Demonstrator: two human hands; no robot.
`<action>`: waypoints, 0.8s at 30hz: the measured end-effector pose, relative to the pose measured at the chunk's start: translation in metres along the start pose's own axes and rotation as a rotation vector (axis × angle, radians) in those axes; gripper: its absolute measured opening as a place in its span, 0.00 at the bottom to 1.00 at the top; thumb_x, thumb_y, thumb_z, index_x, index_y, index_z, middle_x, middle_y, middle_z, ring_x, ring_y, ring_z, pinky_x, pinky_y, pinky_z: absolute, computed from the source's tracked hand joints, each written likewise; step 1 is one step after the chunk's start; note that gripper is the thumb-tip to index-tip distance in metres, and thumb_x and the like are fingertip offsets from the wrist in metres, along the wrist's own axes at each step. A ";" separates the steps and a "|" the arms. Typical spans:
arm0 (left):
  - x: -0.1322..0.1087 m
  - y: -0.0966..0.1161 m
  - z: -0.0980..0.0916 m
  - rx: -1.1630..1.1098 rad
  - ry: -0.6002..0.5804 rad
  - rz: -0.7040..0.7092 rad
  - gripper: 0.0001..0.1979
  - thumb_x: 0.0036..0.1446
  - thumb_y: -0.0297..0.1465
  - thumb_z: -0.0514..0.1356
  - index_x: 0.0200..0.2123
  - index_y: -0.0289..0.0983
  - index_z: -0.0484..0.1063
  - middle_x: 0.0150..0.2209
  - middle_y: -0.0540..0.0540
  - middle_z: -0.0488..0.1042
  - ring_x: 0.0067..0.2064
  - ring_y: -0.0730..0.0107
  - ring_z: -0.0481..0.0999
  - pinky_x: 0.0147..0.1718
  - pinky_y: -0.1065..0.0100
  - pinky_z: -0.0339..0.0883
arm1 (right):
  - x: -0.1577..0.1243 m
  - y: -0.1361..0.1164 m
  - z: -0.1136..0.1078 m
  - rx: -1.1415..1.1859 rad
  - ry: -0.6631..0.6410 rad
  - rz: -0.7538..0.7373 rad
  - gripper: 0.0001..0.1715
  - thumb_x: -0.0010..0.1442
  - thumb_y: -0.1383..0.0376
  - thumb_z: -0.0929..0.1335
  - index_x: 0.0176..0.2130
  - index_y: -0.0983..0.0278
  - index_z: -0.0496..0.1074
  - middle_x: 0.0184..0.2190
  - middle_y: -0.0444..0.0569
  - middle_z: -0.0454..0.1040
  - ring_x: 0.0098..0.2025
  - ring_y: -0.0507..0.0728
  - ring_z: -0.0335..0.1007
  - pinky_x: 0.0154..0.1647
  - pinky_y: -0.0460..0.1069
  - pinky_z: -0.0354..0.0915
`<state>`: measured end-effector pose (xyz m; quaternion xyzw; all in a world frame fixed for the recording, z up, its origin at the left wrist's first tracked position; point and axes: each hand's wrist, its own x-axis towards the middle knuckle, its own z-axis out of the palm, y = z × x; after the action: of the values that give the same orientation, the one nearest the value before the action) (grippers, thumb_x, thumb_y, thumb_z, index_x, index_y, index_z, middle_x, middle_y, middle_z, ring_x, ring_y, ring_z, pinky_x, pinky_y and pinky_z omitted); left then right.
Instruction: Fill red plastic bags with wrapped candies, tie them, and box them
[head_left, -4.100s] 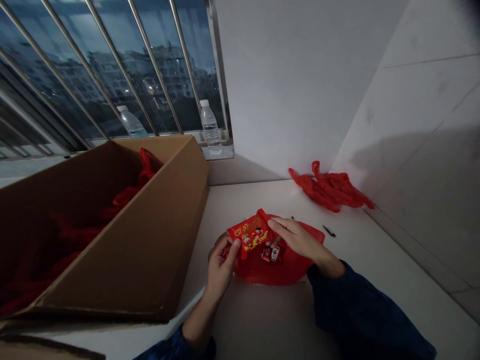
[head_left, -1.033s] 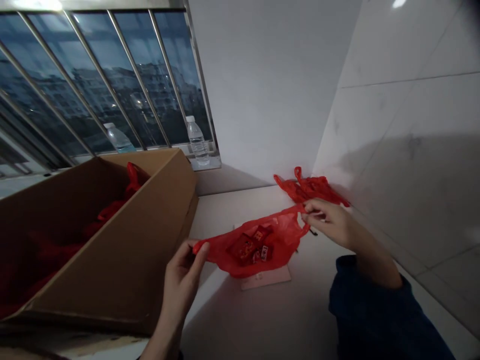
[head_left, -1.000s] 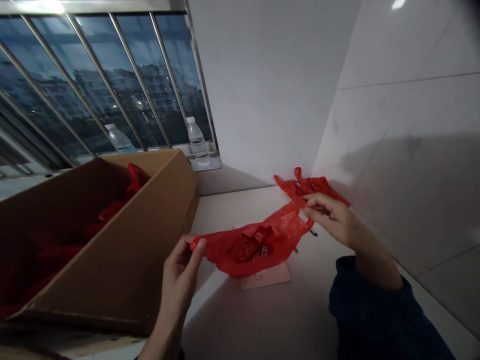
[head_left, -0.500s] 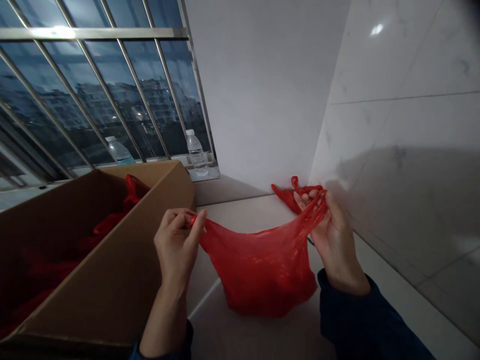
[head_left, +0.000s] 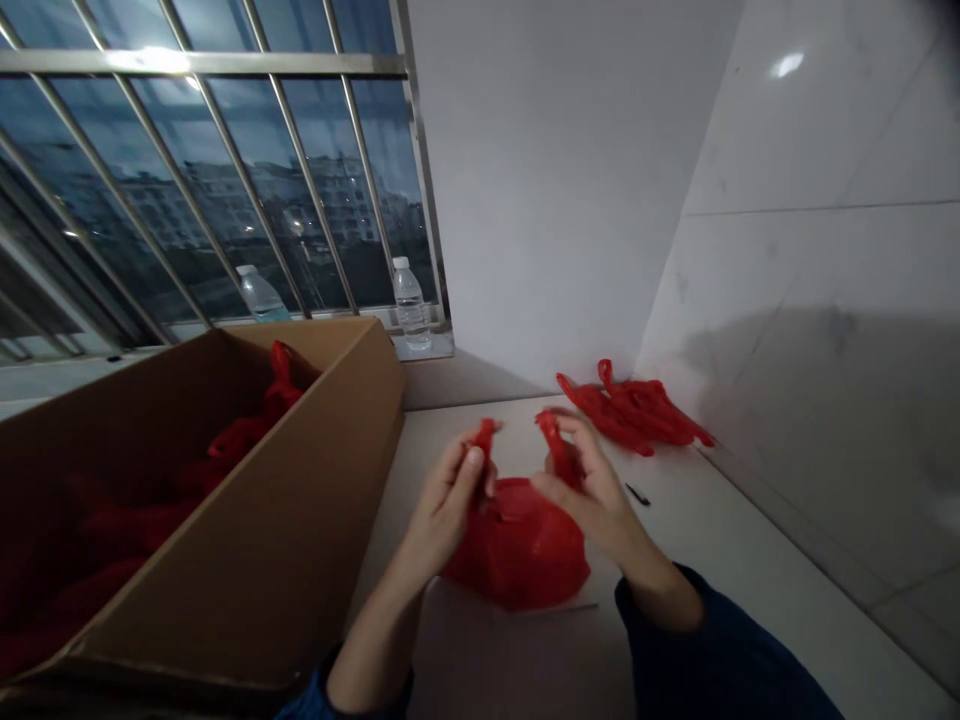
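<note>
A filled red plastic bag (head_left: pixel 525 548) rests on the white counter (head_left: pixel 705 540) in front of me. My left hand (head_left: pixel 448 500) pinches the bag's left handle, which sticks up between thumb and fingers. My right hand (head_left: pixel 589 490) grips the right handle, also pulled upright. The two handles stand close together above the bag. The bag's contents are hidden by the red plastic.
A large open cardboard box (head_left: pixel 225 500) with several red bags (head_left: pixel 247 440) inside fills the left. A pile of empty red bags (head_left: pixel 637 410) lies by the tiled wall. Two water bottles (head_left: pixel 411 305) stand on the barred window's sill. A small dark object (head_left: pixel 637 493) lies on the counter.
The snack packs went into the bag. My hands stretched the handles wide apart and lifted the bag, then brought both handles together above it as it settled on the counter.
</note>
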<state>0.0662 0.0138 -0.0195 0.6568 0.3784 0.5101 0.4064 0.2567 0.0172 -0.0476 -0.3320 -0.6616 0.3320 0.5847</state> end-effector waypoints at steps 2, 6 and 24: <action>-0.003 -0.006 0.005 0.063 -0.111 -0.047 0.25 0.66 0.50 0.50 0.51 0.38 0.74 0.27 0.48 0.72 0.29 0.68 0.69 0.34 0.67 0.67 | -0.001 0.005 0.014 0.029 -0.093 -0.033 0.32 0.58 0.57 0.74 0.58 0.53 0.63 0.59 0.51 0.60 0.58 0.61 0.63 0.60 0.58 0.65; -0.009 -0.013 0.004 -0.014 -0.388 -0.166 0.39 0.64 0.58 0.37 0.46 0.36 0.77 0.27 0.46 0.71 0.27 0.69 0.67 0.29 0.68 0.64 | -0.002 0.010 0.032 0.039 -0.259 -0.074 0.10 0.60 0.58 0.72 0.43 0.55 0.75 0.54 0.49 0.64 0.61 0.61 0.60 0.63 0.58 0.63; 0.009 -0.023 -0.009 -0.195 -0.256 -0.322 0.19 0.63 0.46 0.56 0.49 0.41 0.59 0.28 0.54 0.67 0.26 0.75 0.65 0.29 0.72 0.59 | 0.004 0.018 0.013 0.430 -0.279 0.319 0.17 0.63 0.54 0.70 0.47 0.59 0.69 0.29 0.41 0.71 0.27 0.50 0.67 0.27 0.45 0.62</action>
<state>0.0567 0.0316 -0.0357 0.6050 0.3723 0.3853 0.5890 0.2446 0.0300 -0.0616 -0.2516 -0.5896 0.5945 0.4855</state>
